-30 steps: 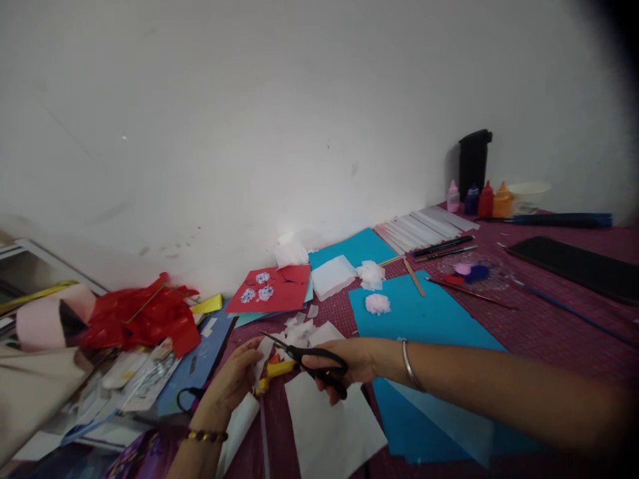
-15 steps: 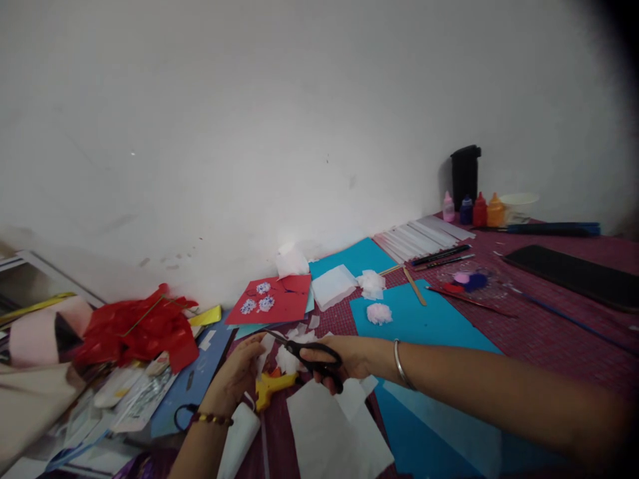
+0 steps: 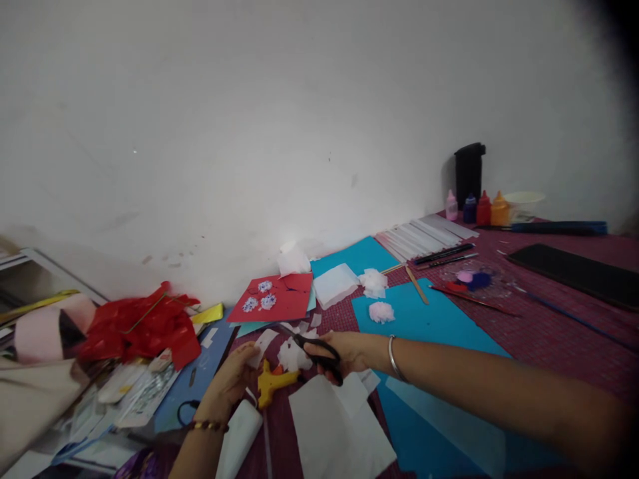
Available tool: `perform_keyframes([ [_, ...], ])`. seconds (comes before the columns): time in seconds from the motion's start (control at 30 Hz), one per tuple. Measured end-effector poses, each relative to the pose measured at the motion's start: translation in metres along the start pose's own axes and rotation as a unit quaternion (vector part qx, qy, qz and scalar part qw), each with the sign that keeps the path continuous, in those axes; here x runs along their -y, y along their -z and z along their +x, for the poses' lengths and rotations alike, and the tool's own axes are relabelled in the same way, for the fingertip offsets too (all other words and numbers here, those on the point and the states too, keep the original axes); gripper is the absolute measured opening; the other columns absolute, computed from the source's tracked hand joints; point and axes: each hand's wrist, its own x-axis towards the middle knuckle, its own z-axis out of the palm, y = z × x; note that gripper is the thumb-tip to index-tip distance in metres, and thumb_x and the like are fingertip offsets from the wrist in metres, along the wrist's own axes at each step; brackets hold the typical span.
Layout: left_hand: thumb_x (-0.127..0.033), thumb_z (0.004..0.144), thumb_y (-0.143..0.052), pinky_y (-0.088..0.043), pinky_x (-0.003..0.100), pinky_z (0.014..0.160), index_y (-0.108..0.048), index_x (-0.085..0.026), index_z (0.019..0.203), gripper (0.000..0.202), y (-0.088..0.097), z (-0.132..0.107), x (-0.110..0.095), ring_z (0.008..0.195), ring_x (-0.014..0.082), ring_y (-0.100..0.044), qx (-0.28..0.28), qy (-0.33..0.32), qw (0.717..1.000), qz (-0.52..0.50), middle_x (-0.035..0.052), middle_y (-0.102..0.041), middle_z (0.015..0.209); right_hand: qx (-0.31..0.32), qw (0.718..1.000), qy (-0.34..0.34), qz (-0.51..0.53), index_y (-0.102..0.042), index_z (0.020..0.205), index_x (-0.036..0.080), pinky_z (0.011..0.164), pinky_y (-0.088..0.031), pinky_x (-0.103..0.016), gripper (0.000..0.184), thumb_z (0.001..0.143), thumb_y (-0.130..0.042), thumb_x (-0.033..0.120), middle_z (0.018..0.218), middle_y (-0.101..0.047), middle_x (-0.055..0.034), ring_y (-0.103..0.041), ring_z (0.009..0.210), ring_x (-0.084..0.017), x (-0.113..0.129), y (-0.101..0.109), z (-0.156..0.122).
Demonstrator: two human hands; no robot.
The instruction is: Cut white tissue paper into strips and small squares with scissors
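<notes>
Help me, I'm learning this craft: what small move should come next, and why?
Probably guide the black scissors onto the edge of the white paper piece for a small snip. The left hand holds that piece up, the right hand grips the scissors, and they point toward the paper's upper edge; whether they touch it is hard to tell.

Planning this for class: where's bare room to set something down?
Bare tablecloth between the thin blue paintbrush and right forearm; bare blue paper between that forearm and the pink rosette. Crowded: around scissors, glue gun and paper scraps.
</notes>
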Motion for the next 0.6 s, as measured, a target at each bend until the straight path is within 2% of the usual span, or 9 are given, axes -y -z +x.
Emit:
perform_keyframes([
  [0.1, -0.01, 0.075, -0.068, -0.053, 0.024, 0.052, -0.06, -0.015, 0.073, 0.009, 0.002, 0.011, -0.002, 0.054, 0.0127, -0.063, -0.028, -0.011, 0.999, -0.014, -0.0018, -0.066, 0.062, 0.013, 0.999, -0.042, -0.005, -0.051, 0.089, 0.018, 0.049, -0.047, -0.027, 0.034, 0.089, -0.055, 0.052, 0.062, -0.059, 0.0011, -0.055, 0.047, -0.013, 0.0, 0.0, -0.002],
  [0.23, -0.01, 0.083, -0.06, -0.053, 0.023, 0.052, -0.061, -0.012, 0.079, 0.005, -0.006, 0.021, -0.002, 0.059, 0.0123, -0.065, -0.018, -0.015, 0.999, -0.027, 0.0005, -0.068, 0.07, 0.033, 0.997, -0.067, 0.001, -0.055, 0.089, 0.016, 0.057, -0.051, -0.033, 0.033, 0.091, -0.053, 0.049, 0.068, -0.061, -0.0006, -0.056, 0.05, -0.014, 0.002, 0.001, -0.005],
  [0.37, -0.008, 0.08, -0.06, -0.055, 0.026, 0.055, -0.064, -0.012, 0.08, 0.005, -0.015, 0.024, 0.003, 0.06, 0.0161, -0.067, 0.002, -0.019, 0.999, -0.042, 0.0056, -0.072, 0.072, 0.05, 0.995, -0.085, 0.019, -0.055, 0.087, 0.016, 0.056, -0.05, -0.03, 0.037, 0.088, -0.056, 0.053, 0.066, -0.062, -0.0001, -0.059, 0.051, -0.015, 0.001, 0.004, -0.004],
  [0.6, -0.007, 0.076, -0.062, -0.056, 0.027, 0.055, -0.062, -0.016, 0.079, 0.01, -0.019, 0.019, 0.008, 0.063, 0.0181, -0.07, 0.001, -0.021, 0.998, -0.055, 0.0035, -0.072, 0.072, 0.065, 0.992, -0.096, 0.039, -0.056, 0.084, 0.015, 0.055, -0.052, -0.031, 0.039, 0.092, -0.049, 0.053, 0.062, -0.062, -0.0002, -0.06, 0.049, -0.015, -0.002, 0.008, 0.0],
])
